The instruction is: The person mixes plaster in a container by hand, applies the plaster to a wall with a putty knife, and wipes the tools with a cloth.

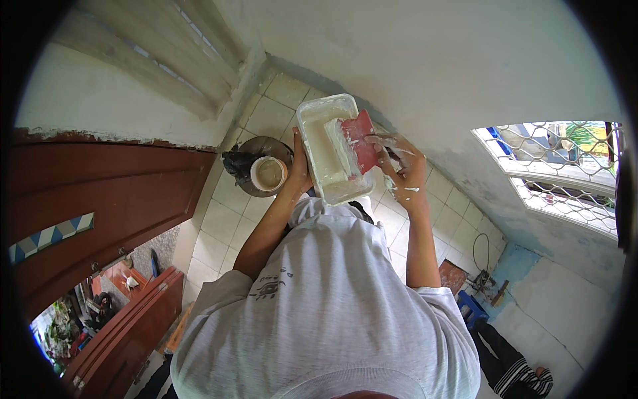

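Observation:
My left hand (302, 163) grips the long side of a whitish rectangular plastic tub (343, 194), held out in front of my chest. Wet off-white putty (324, 154) lies inside it and smears its walls. In my right hand (404, 166), fingers and thumb pinch a red plastic putty spreader (363, 143). The spreader reaches over the tub's right rim, its wide edge thickly coated with putty and down by the putty inside. White smears cover the right fingers and knuckles. Much of the left hand's fingers is hidden by the tub.
Left of the tub, a white bucket (268, 174) and a black plastic bag (240, 163) sit on a dark round stand (272, 147). A brown door (113, 179) is at left, a grilled window (565, 156) at right. A blue stool (471, 308) and another person's dark-clad legs (493, 352) appear lower right.

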